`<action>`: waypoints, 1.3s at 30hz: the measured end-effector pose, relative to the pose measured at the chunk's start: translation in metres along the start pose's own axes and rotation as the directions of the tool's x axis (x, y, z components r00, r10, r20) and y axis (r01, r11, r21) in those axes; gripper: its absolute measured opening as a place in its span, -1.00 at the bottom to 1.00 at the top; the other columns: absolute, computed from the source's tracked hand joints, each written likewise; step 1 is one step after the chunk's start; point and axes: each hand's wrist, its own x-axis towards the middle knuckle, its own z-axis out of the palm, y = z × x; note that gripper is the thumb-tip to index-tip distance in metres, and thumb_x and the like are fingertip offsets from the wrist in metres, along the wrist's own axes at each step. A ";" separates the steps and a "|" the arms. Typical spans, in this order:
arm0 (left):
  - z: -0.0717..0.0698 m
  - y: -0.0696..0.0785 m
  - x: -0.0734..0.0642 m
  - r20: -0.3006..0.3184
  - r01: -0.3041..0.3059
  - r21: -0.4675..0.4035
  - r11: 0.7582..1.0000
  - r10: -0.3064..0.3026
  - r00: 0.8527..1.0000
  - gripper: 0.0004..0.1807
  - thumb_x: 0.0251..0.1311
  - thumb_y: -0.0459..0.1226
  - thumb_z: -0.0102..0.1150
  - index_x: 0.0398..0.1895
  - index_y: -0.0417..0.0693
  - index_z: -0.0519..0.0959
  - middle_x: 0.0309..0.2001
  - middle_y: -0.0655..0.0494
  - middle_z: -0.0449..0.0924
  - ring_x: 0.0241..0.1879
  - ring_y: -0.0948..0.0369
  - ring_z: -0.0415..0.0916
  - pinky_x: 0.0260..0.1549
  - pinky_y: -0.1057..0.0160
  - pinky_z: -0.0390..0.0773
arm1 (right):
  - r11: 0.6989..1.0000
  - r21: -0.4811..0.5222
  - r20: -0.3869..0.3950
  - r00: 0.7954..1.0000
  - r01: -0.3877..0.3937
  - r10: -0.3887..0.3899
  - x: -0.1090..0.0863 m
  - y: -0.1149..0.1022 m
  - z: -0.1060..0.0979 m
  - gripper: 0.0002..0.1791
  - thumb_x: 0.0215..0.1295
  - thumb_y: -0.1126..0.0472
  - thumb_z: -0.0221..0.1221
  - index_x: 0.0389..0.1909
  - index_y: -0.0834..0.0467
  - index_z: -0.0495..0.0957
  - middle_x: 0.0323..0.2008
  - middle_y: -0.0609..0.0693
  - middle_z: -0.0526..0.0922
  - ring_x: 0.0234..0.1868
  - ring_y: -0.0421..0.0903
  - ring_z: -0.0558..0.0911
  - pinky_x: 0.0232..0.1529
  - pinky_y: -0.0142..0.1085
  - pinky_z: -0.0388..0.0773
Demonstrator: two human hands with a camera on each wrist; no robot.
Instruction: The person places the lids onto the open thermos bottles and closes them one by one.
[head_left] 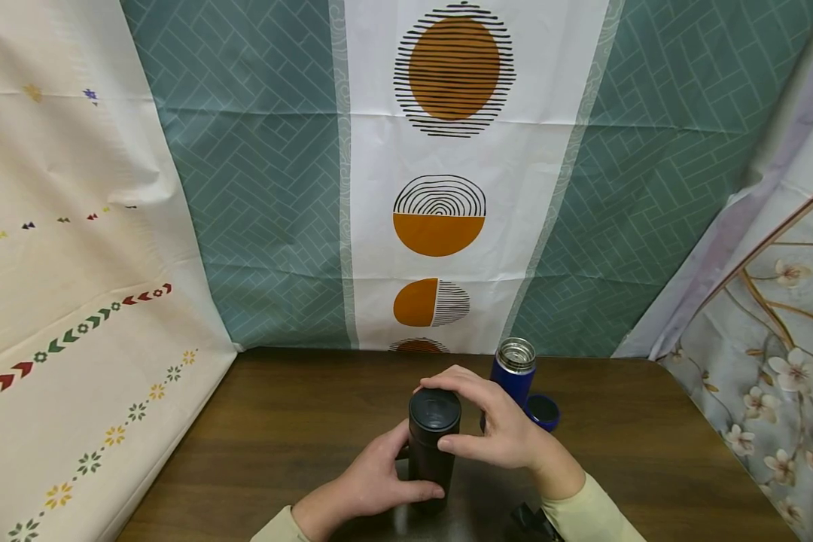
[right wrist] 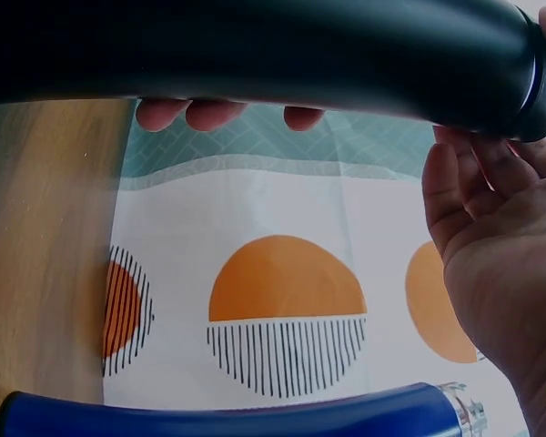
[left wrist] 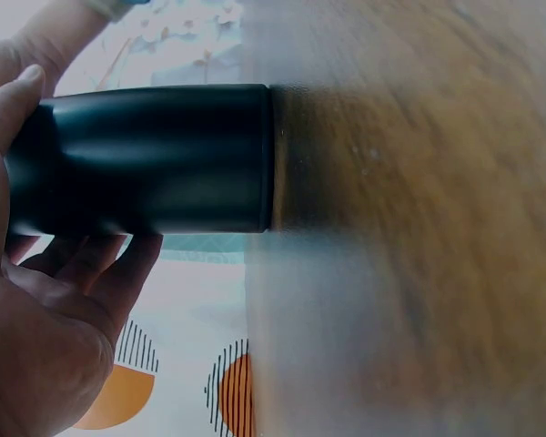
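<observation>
Black flask [head_left: 428,463] stands upright on the table [head_left: 291,421], out from the back edge; the left hand [head_left: 379,476] curls round its body, apparently for steadiness, while the right hand [head_left: 493,421] pinches its lid [head_left: 435,410].

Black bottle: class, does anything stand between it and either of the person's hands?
Nothing visible does. The left hand holds the black bottle directly, and the right hand grips its lid. The open blue bottle and the blue cap beside it sit beyond the right hand, out of the way.
</observation>
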 end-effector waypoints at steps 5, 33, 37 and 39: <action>0.000 0.001 0.000 0.000 0.008 0.001 1.000 -0.008 1.000 -0.16 0.31 -0.05 0.66 0.59 0.42 0.40 0.42 0.28 0.60 0.32 0.19 0.63 0.31 0.05 0.63 | 0.999 -0.011 -0.021 0.999 -0.032 0.031 -0.001 0.001 -0.001 -0.14 0.23 0.27 0.62 0.53 0.16 0.49 0.23 0.13 0.69 0.16 0.07 0.68 0.23 -0.09 0.65; 0.000 -0.001 0.000 0.005 -0.010 -0.003 1.000 0.010 1.000 -0.16 0.31 -0.06 0.66 0.58 0.44 0.40 0.41 0.27 0.60 0.32 0.19 0.63 0.32 0.06 0.63 | 0.991 -0.094 -0.079 0.993 -0.093 0.086 -0.002 -0.001 0.004 -0.13 0.14 -0.11 0.71 0.36 0.12 0.50 0.13 -0.04 0.65 -0.04 -0.13 0.65 -0.07 -0.23 0.68; 0.000 -0.001 0.000 0.003 -0.022 0.005 1.000 0.022 1.000 -0.15 0.31 -0.05 0.65 0.60 0.40 0.39 0.43 0.26 0.60 0.32 0.19 0.63 0.30 0.06 0.64 | 0.991 -0.095 -0.057 0.995 -0.089 0.084 -0.002 0.000 0.003 -0.15 0.31 -0.14 0.61 0.47 0.11 0.46 0.21 0.00 0.65 0.02 -0.12 0.66 0.00 -0.21 0.67; 0.000 -0.002 0.000 0.001 -0.031 0.008 0.999 0.031 1.000 -0.14 0.32 -0.05 0.65 0.61 0.37 0.39 0.44 0.24 0.59 0.32 0.18 0.63 0.29 0.06 0.65 | 0.994 -0.078 -0.035 0.997 -0.076 0.073 -0.002 0.000 0.002 -0.16 0.39 -0.05 0.56 0.55 0.12 0.41 0.29 0.04 0.64 0.11 -0.08 0.67 0.11 -0.18 0.65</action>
